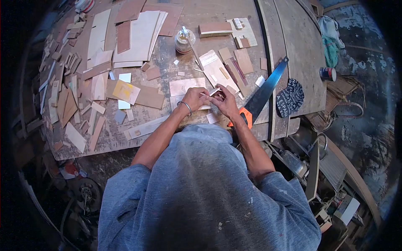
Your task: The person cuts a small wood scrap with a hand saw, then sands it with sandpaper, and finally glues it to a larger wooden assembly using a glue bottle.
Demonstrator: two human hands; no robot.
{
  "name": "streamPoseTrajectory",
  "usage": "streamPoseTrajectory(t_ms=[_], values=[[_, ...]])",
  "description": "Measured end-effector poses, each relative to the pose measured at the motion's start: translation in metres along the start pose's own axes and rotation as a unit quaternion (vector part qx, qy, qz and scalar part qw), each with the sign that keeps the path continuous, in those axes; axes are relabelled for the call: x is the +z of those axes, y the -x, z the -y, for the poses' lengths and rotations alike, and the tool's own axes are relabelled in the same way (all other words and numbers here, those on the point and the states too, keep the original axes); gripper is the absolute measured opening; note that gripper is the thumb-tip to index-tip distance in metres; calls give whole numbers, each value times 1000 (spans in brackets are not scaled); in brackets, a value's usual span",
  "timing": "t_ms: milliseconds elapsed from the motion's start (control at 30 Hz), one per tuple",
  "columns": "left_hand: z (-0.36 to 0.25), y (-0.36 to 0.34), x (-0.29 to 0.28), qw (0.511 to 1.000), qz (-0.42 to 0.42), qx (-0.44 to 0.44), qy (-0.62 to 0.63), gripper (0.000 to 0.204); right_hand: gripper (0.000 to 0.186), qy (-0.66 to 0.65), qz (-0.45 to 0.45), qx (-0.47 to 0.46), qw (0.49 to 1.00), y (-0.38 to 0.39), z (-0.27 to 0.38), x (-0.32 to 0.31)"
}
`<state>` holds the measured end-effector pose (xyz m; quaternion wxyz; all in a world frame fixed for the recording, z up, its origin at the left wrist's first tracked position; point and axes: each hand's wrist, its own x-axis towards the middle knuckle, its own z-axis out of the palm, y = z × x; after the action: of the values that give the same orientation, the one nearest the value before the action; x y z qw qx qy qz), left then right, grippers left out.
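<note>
Over the workbench: a view straight down from a person's head onto a worn wooden workbench littered with thin wood offcuts.
Far left, nine o'clock: loose wood strips lie scattered and overlapping along the bench edge.
Upper left, eleven o'clock: pale wood sheets are stacked flat, partly overlapping darker pieces.
Left of centre: a yellow square of paper lies on a brown board, with small white squares just beside it.
Left hand: near the centre of the picture, a metal bangle on the wrist, fingers curled shut, pinching one end of a small pale wood piece.
Small pale wood piece: held between both hands just above the bench, at the near edge, over a pale board.
Right hand: touching the left hand, fingers bent and closed on the other end of the same piece.
Top centre, twelve o'clock: a glass jar stands upright with a stick leaning out of it.
Right of the hands, two o'clock: a hand saw lies slanted on the bench, its orange handle just beside the right wrist.
Further right, three o'clock: a dark patterned cap rests at the bench edge.
Far right: a small tin sits off the bench.
Bottom: the person's grey shirt fills the lower frame.
</note>
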<state>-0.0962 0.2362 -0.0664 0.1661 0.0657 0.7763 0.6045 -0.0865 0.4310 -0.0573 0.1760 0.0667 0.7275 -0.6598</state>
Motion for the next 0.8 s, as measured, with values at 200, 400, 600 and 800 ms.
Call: streamPoseTrajectory(t_ms=[200, 400, 600, 800], values=[[4, 7, -10, 996, 83, -34, -32, 34, 64, 216, 63, -99, 969, -1, 32, -5], [-16, 24, -25, 989, 117, -82, -48, 39, 61, 218, 212, -61, 951, -5, 40, -15], [-5, 29, -16, 978, 156, -27, -133, 46, 67, 229, 283, -16, 931, -13, 59, -21], [-17, 33, -17, 985, 151, -37, -72, 41, 62, 263, 282, -91, 918, -6, 53, -22]])
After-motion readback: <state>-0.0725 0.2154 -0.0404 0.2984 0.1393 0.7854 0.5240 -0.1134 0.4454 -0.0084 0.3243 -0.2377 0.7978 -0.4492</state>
